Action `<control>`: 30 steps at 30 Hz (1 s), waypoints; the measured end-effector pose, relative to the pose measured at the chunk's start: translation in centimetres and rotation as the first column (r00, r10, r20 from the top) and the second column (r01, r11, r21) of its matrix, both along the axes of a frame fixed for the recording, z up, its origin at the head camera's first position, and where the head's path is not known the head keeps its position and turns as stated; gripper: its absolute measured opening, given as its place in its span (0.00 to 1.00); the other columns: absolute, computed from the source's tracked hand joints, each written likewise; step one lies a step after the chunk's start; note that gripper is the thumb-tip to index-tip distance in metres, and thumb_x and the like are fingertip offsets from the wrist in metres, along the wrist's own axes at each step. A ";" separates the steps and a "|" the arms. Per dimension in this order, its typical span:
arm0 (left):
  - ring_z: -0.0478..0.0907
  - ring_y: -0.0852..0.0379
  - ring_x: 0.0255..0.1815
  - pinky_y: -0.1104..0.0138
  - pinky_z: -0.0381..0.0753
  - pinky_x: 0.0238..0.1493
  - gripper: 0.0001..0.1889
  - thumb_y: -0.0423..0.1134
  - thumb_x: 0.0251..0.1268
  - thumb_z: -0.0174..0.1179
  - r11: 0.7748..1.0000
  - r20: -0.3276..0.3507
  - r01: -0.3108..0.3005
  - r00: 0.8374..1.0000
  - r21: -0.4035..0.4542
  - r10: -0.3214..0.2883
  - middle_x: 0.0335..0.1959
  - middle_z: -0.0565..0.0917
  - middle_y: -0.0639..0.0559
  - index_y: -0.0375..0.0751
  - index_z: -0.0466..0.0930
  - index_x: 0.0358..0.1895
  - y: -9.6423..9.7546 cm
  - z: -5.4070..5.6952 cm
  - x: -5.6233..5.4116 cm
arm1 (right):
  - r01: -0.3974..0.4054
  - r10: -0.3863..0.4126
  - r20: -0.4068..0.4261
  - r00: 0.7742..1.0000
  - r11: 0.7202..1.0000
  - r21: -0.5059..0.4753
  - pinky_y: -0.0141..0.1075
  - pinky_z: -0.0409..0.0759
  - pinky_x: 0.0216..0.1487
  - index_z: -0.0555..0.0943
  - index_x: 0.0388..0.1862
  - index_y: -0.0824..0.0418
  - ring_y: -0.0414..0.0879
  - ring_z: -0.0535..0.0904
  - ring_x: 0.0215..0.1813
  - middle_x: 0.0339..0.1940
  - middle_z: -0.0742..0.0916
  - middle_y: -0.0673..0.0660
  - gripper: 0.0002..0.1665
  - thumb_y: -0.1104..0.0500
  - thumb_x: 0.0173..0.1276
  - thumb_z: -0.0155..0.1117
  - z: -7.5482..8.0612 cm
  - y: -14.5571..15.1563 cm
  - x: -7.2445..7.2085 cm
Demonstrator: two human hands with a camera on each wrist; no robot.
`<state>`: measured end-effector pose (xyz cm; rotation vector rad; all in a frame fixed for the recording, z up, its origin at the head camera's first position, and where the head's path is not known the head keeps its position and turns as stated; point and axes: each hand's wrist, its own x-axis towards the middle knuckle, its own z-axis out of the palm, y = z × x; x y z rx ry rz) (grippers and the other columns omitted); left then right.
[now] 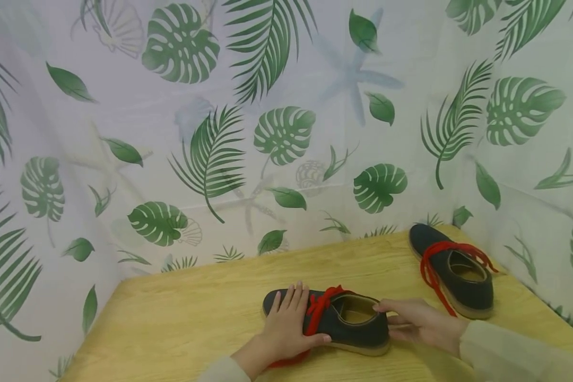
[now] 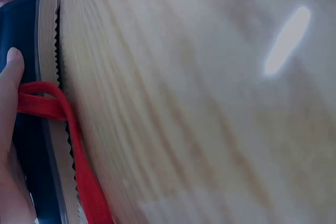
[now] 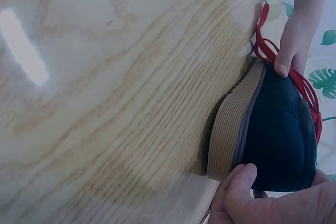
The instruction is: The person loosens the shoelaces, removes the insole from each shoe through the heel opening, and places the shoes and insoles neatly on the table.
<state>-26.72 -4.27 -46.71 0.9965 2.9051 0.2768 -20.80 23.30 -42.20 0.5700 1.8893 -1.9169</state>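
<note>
Pointing its toe left, the shoe (image 1: 344, 326) sits sole-down on the table (image 1: 186, 313), its long axis running left to right with the heel slightly nearer the viewer. The left hand (image 1: 287, 329) rests across its front, fingers straight, thumb spread; the right hand (image 1: 422, 321) pinches the heel. The other shoe (image 1: 445, 276) points away, leftward.

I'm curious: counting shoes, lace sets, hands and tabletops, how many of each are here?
Dark shoes: 2 (near shoe, far shoe)
Red lace sets: 2 (near laces, far laces)
Hands: 2 (left hand, right hand)
Wooden tabletops: 1 (the tabletop under the shoes)
Total: 7
</note>
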 end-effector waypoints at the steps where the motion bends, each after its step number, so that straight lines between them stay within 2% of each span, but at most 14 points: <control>1: 0.40 0.46 0.77 0.45 0.43 0.73 0.57 0.81 0.53 0.36 1.000 0.000 -0.021 1.000 0.005 0.021 0.77 0.42 0.44 0.41 0.39 0.76 0.0 0.0 0.2 | 0.013 -0.013 -0.014 1.000 1.000 0.007 0.28 0.81 0.32 0.86 0.39 0.60 0.44 0.79 0.37 0.45 0.81 0.64 0.10 0.57 0.63 0.63 0.0 -0.2 0.0; 5: 0.44 0.43 0.76 0.43 0.46 0.71 0.59 0.82 0.50 0.37 0.994 0.007 -0.106 0.994 0.019 0.105 0.76 0.47 0.42 0.39 0.44 0.76 -0.3 0.2 1.2 | 0.040 -0.039 -0.043 0.998 0.999 0.021 0.27 0.80 0.28 0.85 0.44 0.63 0.43 0.80 0.36 0.47 0.81 0.65 0.14 0.57 0.61 0.65 0.2 -0.9 -0.4; 8: 0.45 0.42 0.76 0.43 0.48 0.71 0.59 0.82 0.51 0.36 0.990 0.006 -0.138 0.990 0.010 0.138 0.76 0.49 0.41 0.37 0.45 0.75 -0.5 0.2 2.0 | 0.046 -0.044 -0.055 0.998 0.998 0.043 0.27 0.80 0.28 0.82 0.49 0.66 0.44 0.80 0.36 0.49 0.80 0.68 0.19 0.57 0.60 0.66 0.1 -1.2 -0.8; 11: 0.43 0.42 0.76 0.44 0.47 0.71 0.57 0.80 0.53 0.37 0.990 0.020 -0.142 0.990 0.001 0.142 0.76 0.48 0.40 0.37 0.45 0.75 -0.7 0.1 2.5 | 0.038 -0.034 -0.055 0.998 0.996 0.078 0.29 0.80 0.29 0.80 0.51 0.68 0.45 0.80 0.36 0.47 0.80 0.67 0.22 0.57 0.60 0.66 0.0 -1.2 -1.3; 14: 0.42 0.43 0.77 0.45 0.46 0.72 0.56 0.79 0.54 0.39 0.990 0.031 -0.139 0.990 -0.004 0.139 0.76 0.45 0.40 0.38 0.45 0.75 -0.9 0.1 2.9 | 0.032 -0.028 -0.046 0.999 0.995 0.098 0.31 0.81 0.32 0.81 0.49 0.68 0.47 0.80 0.36 0.44 0.81 0.67 0.21 0.57 0.59 0.67 0.2 -1.0 -1.7; 17: 0.42 0.44 0.77 0.46 0.47 0.72 0.56 0.79 0.54 0.39 0.990 0.030 -0.141 0.990 -0.009 0.141 0.76 0.45 0.40 0.38 0.45 0.75 -1.1 0.2 3.3 | 0.023 -0.021 -0.034 0.999 0.997 0.077 0.35 0.83 0.37 0.82 0.47 0.67 0.50 0.79 0.39 0.45 0.80 0.68 0.19 0.57 0.59 0.68 0.2 -1.0 -2.0; 20: 0.43 0.44 0.77 0.47 0.48 0.72 0.56 0.79 0.54 0.39 0.990 0.034 -0.139 0.990 -0.012 0.139 0.76 0.45 0.40 0.38 0.45 0.75 -1.4 0.2 3.6 | 0.005 -0.005 -0.015 1.000 0.999 0.045 0.38 0.83 0.42 0.80 0.50 0.68 0.52 0.79 0.42 0.46 0.79 0.69 0.24 0.56 0.57 0.70 0.3 -0.9 -2.2; 25: 0.43 0.45 0.77 0.47 0.48 0.72 0.56 0.80 0.53 0.38 0.991 0.058 -0.129 0.990 -0.019 0.130 0.76 0.45 0.40 0.39 0.46 0.75 -1.9 0.3 4.2 | -0.051 0.051 0.010 0.999 0.995 0.082 0.38 0.84 0.41 0.71 0.61 0.70 0.52 0.81 0.41 0.48 0.80 0.70 0.38 0.53 0.57 0.72 0.4 -1.0 -1.7; 30: 0.42 0.46 0.77 0.47 0.49 0.72 0.56 0.79 0.53 0.40 0.990 0.087 -0.135 0.987 -0.046 0.138 0.77 0.45 0.41 0.40 0.47 0.75 -2.5 0.5 4.9 | -0.098 0.097 0.016 0.995 0.993 0.063 0.39 0.83 0.44 0.64 0.66 0.73 0.59 0.78 0.51 0.59 0.72 0.77 0.41 0.52 0.62 0.68 0.4 -1.4 -0.5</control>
